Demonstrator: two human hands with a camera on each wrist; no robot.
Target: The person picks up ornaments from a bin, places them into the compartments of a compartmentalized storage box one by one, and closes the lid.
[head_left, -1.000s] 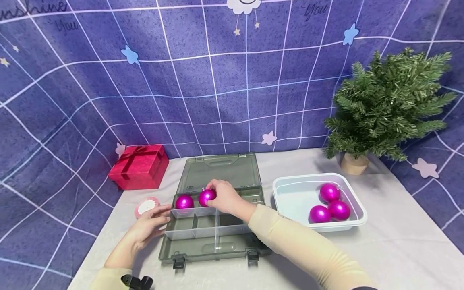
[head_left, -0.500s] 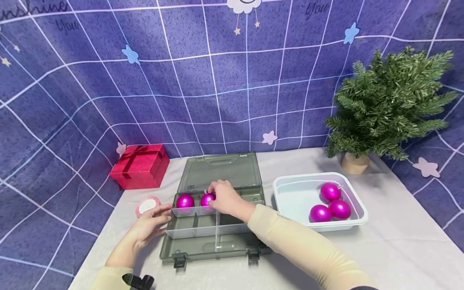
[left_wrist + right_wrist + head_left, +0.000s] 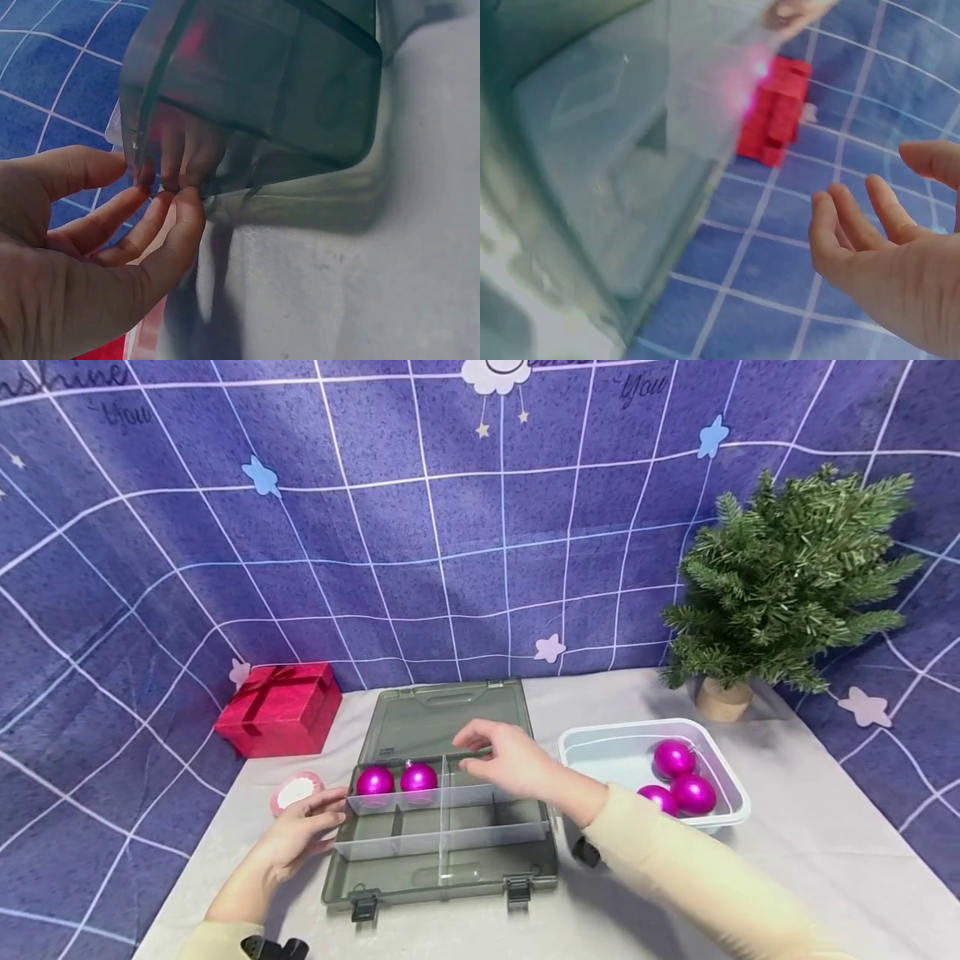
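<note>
Two magenta Christmas baubles (image 3: pixel 375 782) (image 3: pixel 419 777) sit side by side in the back left part of a grey-green divided plastic box (image 3: pixel 382 864), whose lid lies back. My left hand (image 3: pixel 303 831) touches the box's left side. In the left wrist view its fingertips (image 3: pixel 187 206) rest against the see-through wall. Over the back right compartments is my right hand (image 3: pixel 513 760), its fingers loosely bent around nothing. The right wrist view shows that same hand (image 3: pixel 892 262) apart from the box.
A white tub (image 3: pixel 600 737) at the right holds three magenta baubles (image 3: pixel 693 793). Behind it stands a small artificial Christmas tree (image 3: pixel 787 585). A red gift box (image 3: pixel 281 710) and a pink ribbon roll (image 3: pixel 296 791) lie at the left.
My right hand has let go of the second bauble, which now stands in the back compartment, and has moved right. My left hand stays at the box's side.
</note>
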